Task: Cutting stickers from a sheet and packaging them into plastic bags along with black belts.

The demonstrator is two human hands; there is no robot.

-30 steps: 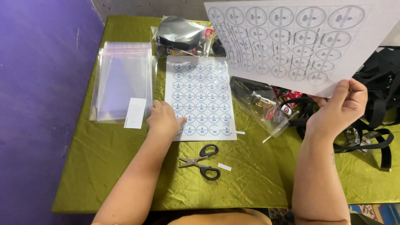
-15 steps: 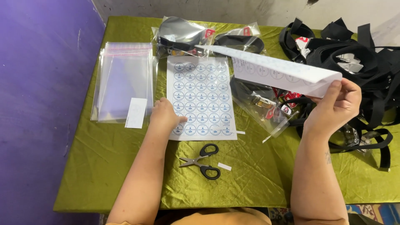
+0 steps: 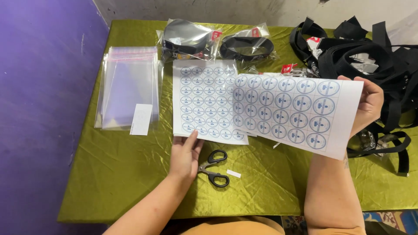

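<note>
Now: right hand (image 3: 368, 106) fingers clamped on raised sticker sheet (image 3: 298, 111) edge | left hand (image 3: 185, 154) fingers together, flat beside scissors (image 3: 214, 167) | green tablecloth (image 3: 117, 174), purple wall (image 3: 39, 109) left of it

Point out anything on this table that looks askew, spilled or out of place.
Little stands out. The sticker sheet in the right hand is tilted and overlaps the flat sheet under the left hand. A small white paper scrap lies loose beside the scissors. The black straps sit in a tangled heap.

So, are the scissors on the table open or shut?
Shut: the scissors lie flat on the green cloth, handles together, blades hidden under the left hand.
</note>
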